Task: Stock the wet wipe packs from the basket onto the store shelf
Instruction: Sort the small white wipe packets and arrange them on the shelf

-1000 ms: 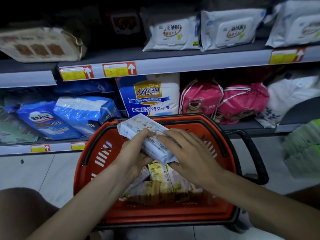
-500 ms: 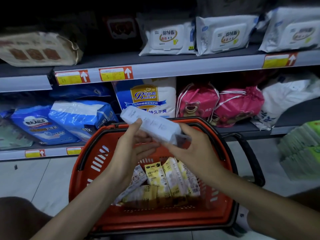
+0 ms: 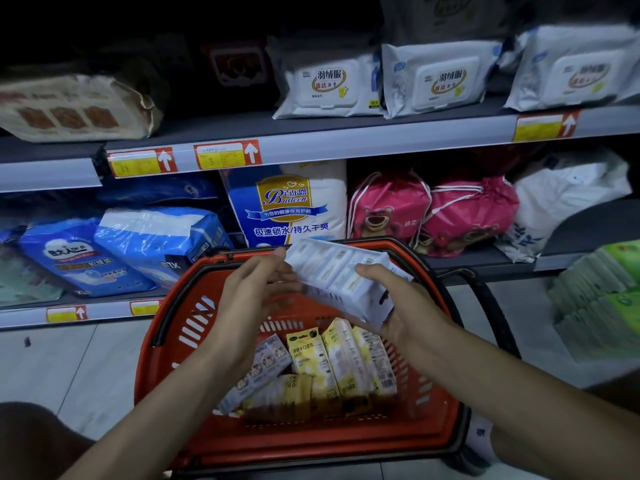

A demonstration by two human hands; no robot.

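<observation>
I hold a white bundle of wet wipe packs (image 3: 341, 277) above the red basket (image 3: 304, 441). My right hand (image 3: 398, 303) grips its right end, thumb on top and fingers underneath. My left hand (image 3: 256, 289) touches its left end with relaxed, nearly straight fingers. Several yellow and white wipe packs (image 3: 332, 368) lie in the basket's bottom. The upper grey shelf (image 3: 363, 143) carries three large white wipe packs (image 3: 329, 86).
Blue diaper bags (image 3: 138, 244) and pink drawstring bags (image 3: 433, 213) fill the lower shelf. A beige pack (image 3: 72, 109) lies on the upper shelf at left. Green tissue stacks (image 3: 602, 296) stand at right. The basket's black handle (image 3: 488, 299) hangs to its right.
The white bundle rose out of the basket and moved right, turned barcode side up. My right hand took its right end while the left hand's grip loosened to a touch.
</observation>
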